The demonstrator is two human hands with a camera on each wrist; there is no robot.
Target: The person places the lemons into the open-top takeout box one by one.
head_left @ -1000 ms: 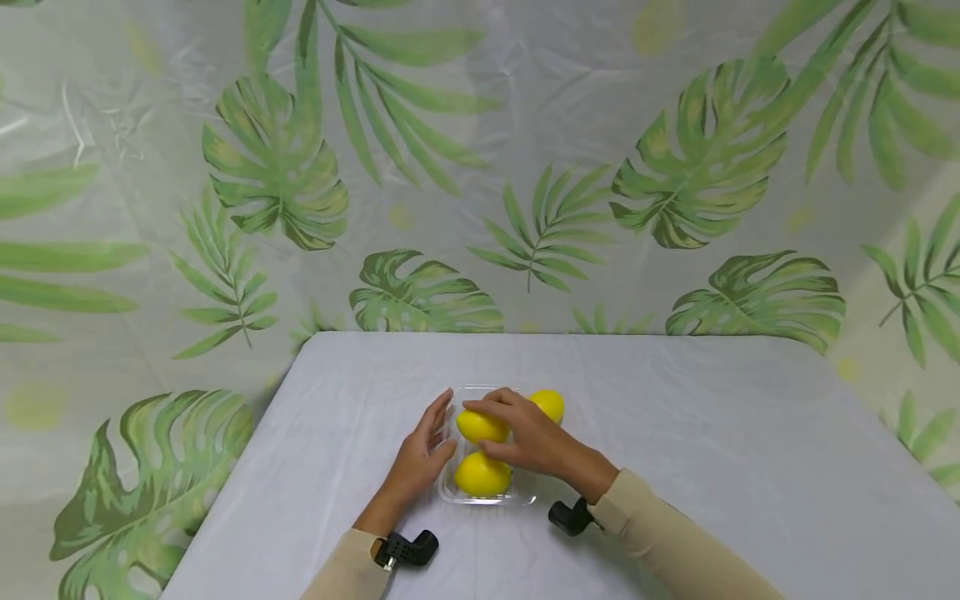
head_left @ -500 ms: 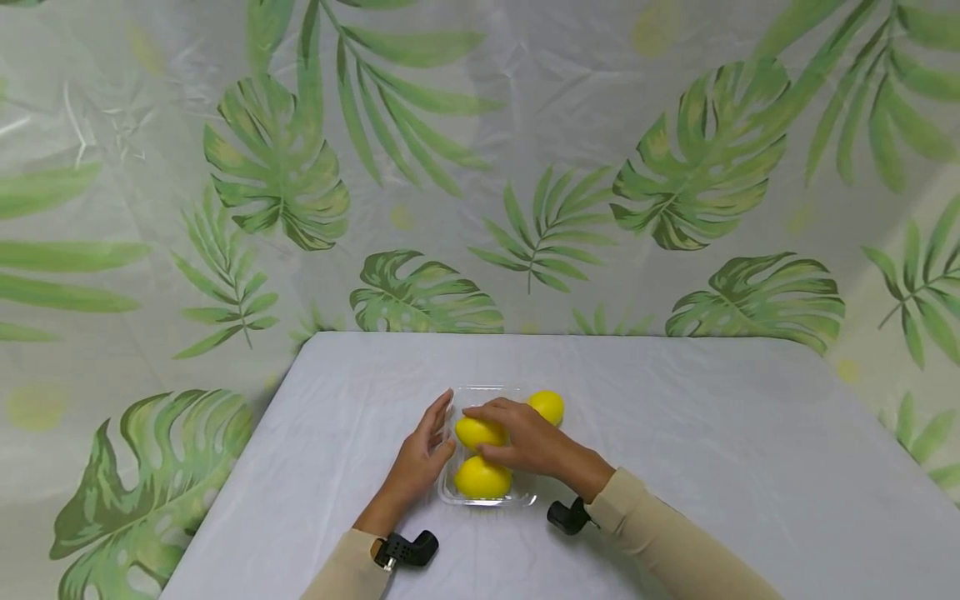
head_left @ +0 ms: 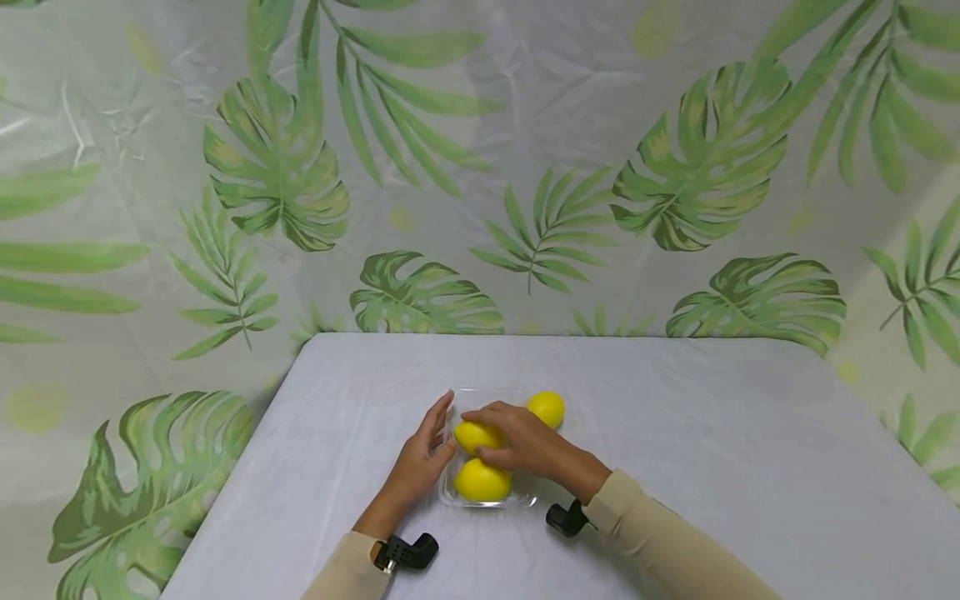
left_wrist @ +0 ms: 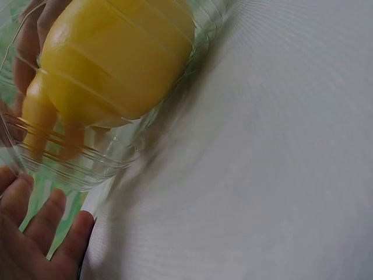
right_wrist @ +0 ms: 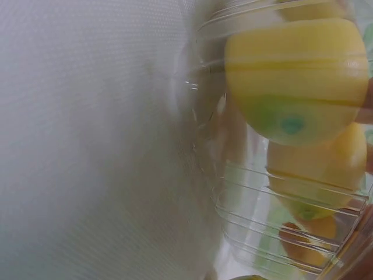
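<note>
Placing stage — right hand (head_left: 525,442) clasping second lemon (head_left: 474,435) into clear tray (head_left: 525,498), left hand (head_left: 422,454) flat, steadying; next, releasing gently.

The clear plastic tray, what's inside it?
Two yellow lemons lie inside the clear plastic tray: a near lemon and a middle lemon, which the right hand grips. That hand covers part of the tray, so anything beneath it is hidden.

Yellow lemons (head_left: 481,480), clear tray (head_left: 525,498)
</note>
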